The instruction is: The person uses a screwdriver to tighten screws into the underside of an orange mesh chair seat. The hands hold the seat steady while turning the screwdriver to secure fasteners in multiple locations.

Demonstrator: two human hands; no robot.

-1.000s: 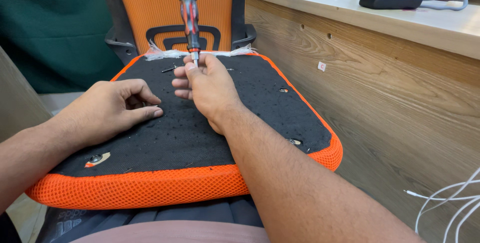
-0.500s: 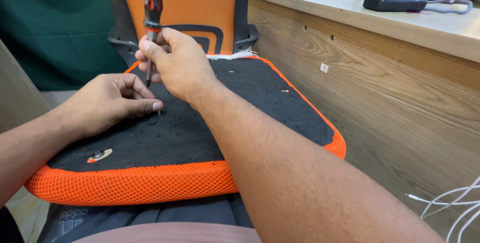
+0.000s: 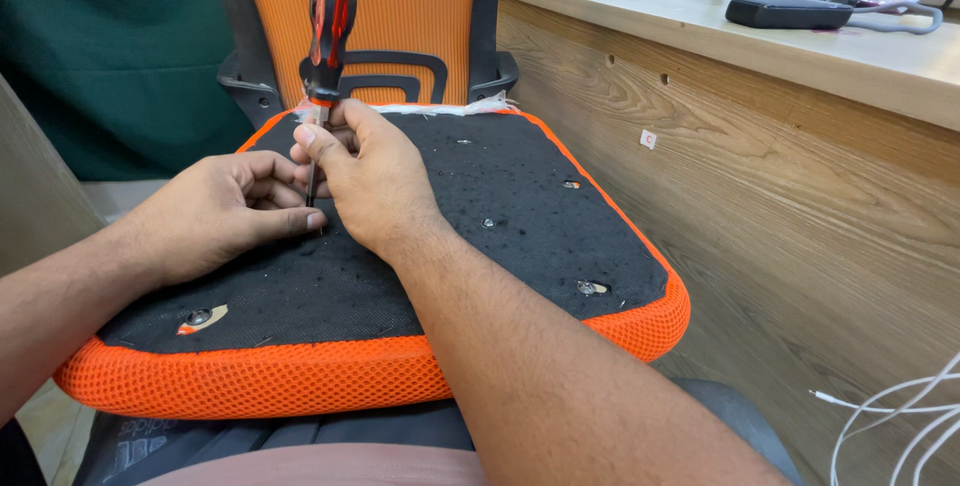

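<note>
Landmark: we took the seat cushion (image 3: pixel 520 196), black felt underside up with an orange mesh edge, as reference for every place.
Screwdriver: the screwdriver (image 3: pixel 330 16) stood upright over the cushion's rear-left part, red-and-black handle up, thin shaft running down to the felt.
Right hand: our right hand (image 3: pixel 365 171) was on the cushion's rear-left area, fingers narrow and pinched around the shaft just below the handle.
Left hand: our left hand (image 3: pixel 215 211) lay flat on the felt just left of the shaft, fingers curled close together, fingertips (image 3: pixel 310 218) beside the tip; whether they gripped a screw we could not tell.
Handling: we judged the screwdriver light and rigid, the rubbery handle grippy, the bare shaft slick; the handle looked the best hold for turning, the shaft pinch only for steering.
Cushion feel: we judged it soft at the mesh edge and stiff under the felt.
Screw holes: metal fittings (image 3: pixel 590 288) sat along the cushion's right side, another at its front-left corner (image 3: pixel 200 318).
Chair back: the orange backrest (image 3: pixel 400 6) stood behind the cushion.
Desk: a wooden desk (image 3: pixel 760 126) ran along the cushion's right, white cables (image 3: pixel 890 416) low beside it.
</note>
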